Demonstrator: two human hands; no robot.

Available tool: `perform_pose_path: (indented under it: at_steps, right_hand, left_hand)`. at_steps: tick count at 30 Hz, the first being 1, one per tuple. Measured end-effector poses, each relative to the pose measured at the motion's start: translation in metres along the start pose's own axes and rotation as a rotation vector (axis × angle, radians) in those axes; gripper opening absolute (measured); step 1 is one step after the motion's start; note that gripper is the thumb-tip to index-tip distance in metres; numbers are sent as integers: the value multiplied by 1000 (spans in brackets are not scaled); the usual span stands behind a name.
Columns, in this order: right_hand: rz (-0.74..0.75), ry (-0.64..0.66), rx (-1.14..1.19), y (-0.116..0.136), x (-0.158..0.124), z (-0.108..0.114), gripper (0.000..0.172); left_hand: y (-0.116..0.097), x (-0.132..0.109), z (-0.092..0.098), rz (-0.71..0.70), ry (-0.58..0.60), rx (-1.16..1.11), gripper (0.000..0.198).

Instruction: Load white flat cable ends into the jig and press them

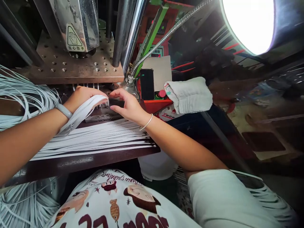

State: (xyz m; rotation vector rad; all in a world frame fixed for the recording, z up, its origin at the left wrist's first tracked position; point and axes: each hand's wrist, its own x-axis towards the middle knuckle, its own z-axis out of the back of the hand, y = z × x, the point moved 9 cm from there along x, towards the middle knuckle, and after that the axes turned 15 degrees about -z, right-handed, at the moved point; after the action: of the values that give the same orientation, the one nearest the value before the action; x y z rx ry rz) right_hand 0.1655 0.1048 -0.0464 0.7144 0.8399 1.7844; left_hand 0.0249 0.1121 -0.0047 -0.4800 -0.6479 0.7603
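Note:
Under the press plate, my left hand (86,96) is closed round a bundle of flat white cables (82,110) that hangs back over the wrist. My right hand (127,106) is just to its right, thumb and index finger apart, with nothing visible between them. Both hands are over a metal fixture (102,113), partly hidden by them. A row of white cables (114,134) with dark ends at the right lies side by side on the dark table edge (78,161), nearer to me.
The press plate (78,74) with metal columns (122,34) stands above and behind the hands. Loose cables (28,95) pile at the left. A phone (147,84), a red button (162,93), a folded cloth (190,95) and a bright lamp (251,22) are at the right.

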Motion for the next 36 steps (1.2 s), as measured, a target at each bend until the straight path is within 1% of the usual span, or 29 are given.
perform_pose_path:
  at_steps: [1, 3, 4, 7, 9, 13, 16, 20, 22, 25, 26, 28, 29, 31, 34, 36]
  right_hand:
    - [-22, 31, -15, -3, 0, -4, 43]
    - [-64, 80, -34, -7, 1, -11, 46]
    - [-84, 98, -40, -8, 2, -13, 41]
    - [-121, 105, -92, -7, 5, -13, 11]
    - [-111, 80, -112, -4, 8, -8, 13]
    - [-14, 90, -65, 5, 10, -9, 22]
    - [12, 74, -89, 6, 12, -14, 7]
    - [-28, 66, -79, 4, 16, -16, 16]
    - [-67, 41, -118, 2, 18, -13, 19]
    - [-148, -20, -247, -6, 15, -8, 15]
    - [-165, -26, -271, -9, 13, -8, 13]
    - [-153, 0, -242, -12, 6, -12, 13]
    - [-121, 25, -198, -11, 2, -14, 12]
    - [-15, 69, -100, -8, -8, -17, 13]
    - [158, 111, -15, 0, -25, -14, 18]
    - [208, 86, 0, 1, -34, -9, 22]
  left_hand:
    - [3, 1, -4, 16, 27, 19, 38]
    - [7, 1, -4, 53, 12, 33, 35]
    - [7, 1, -2, 62, -20, 24, 34]
    - [0, -1, 6, 25, -112, -19, 30]
    - [-3, -3, 7, -2, -150, -42, 28]
    - [2, -7, 4, 38, -188, -85, 26]
    - [3, -7, 0, 45, -176, -81, 27]
    - [7, -8, -3, 103, -175, -134, 31]
    - [10, -9, -6, 112, -147, -126, 38]
    - [12, -7, -9, 59, -91, 20, 48]
    - [11, -6, -13, 28, -50, 83, 49]
    - [6, -6, -28, -38, 96, 175, 45]
    - [3, -6, -37, -65, 181, 199, 42]
    - [-4, -10, -50, -99, 297, 213, 36]
    - [-16, -20, -57, -129, 376, 170, 29]
    - [-23, -28, -55, -147, 383, 139, 30]
